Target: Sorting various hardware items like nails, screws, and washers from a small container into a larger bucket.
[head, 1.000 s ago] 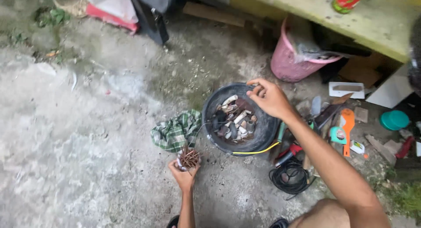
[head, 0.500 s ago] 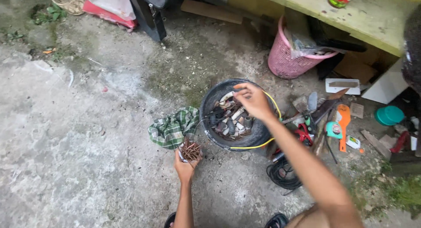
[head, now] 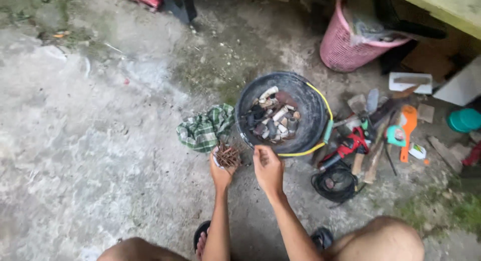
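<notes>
Left hand [head: 221,174] closed around a small cup of rusty nails [head: 227,156], held low over the concrete ground [head: 90,140] just beside a green checked cloth [head: 204,130]. Right hand [head: 267,166] close by at the near rim of a black bucket [head: 311,106] with a yellow handle, full of short pipe offcuts [head: 273,119]; fingertips drawn together, whether pinching anything impossible to tell. To the right, a coil of black cable [head: 334,182], red-handled pliers [head: 350,143], an orange tool [head: 408,126] and a pink basket [head: 345,45].
</notes>
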